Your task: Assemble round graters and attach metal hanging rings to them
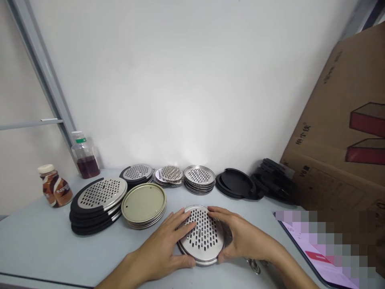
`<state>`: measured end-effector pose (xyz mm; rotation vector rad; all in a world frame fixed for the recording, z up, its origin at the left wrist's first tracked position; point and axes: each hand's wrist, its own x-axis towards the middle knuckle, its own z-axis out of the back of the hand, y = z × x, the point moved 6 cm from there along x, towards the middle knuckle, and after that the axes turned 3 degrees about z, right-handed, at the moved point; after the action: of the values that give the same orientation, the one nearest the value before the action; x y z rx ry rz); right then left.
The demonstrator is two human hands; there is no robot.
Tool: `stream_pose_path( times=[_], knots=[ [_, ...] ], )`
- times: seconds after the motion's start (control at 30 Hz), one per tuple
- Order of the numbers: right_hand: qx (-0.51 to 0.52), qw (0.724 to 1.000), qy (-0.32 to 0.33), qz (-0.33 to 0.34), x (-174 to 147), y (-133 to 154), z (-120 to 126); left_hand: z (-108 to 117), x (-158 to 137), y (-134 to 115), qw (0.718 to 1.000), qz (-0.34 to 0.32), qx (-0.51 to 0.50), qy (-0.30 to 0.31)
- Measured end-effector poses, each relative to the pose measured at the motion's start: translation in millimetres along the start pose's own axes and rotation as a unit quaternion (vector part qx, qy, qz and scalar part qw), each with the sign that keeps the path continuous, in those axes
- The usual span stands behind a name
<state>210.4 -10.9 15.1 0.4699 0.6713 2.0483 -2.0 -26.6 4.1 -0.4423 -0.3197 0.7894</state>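
Observation:
On the table in front of me lies a round metal grater disc (201, 235) with rows of slots, seated on what looks like another round metal rim. My left hand (168, 245) grips its left side, thumb at the near edge and fingers over the top. Around its right side curls my right hand (240, 237), fingertips at the far rim and thumb at the near rim. Just left stands a stack of gold-toned round plates (144, 203). Small metal rings (253, 265) lie near my right wrist, partly hidden.
At left are black-rimmed grater discs (100, 196) in a stack, a brown bottle (56, 186) and a bottle of dark red liquid (86, 158). Behind stand stacked grater discs (199, 176) and black round parts (236, 182). A cardboard box (333, 140) and a tablet-like screen (313, 249) are right.

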Motion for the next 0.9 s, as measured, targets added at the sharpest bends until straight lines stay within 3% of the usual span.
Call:
stream_pose_path(
  times=[0.63,0.9],
  knots=[
    [0.013,1.000,-0.008,0.013,6.3,3.1,0.7,-2.3,1.8,-2.7,0.999,0.038,0.007,0.020],
    [0.062,0.998,-0.022,0.011,3.9,9.9,9.5,-2.1,2.8,-1.6,0.999,0.035,0.003,-0.008]
  ],
)
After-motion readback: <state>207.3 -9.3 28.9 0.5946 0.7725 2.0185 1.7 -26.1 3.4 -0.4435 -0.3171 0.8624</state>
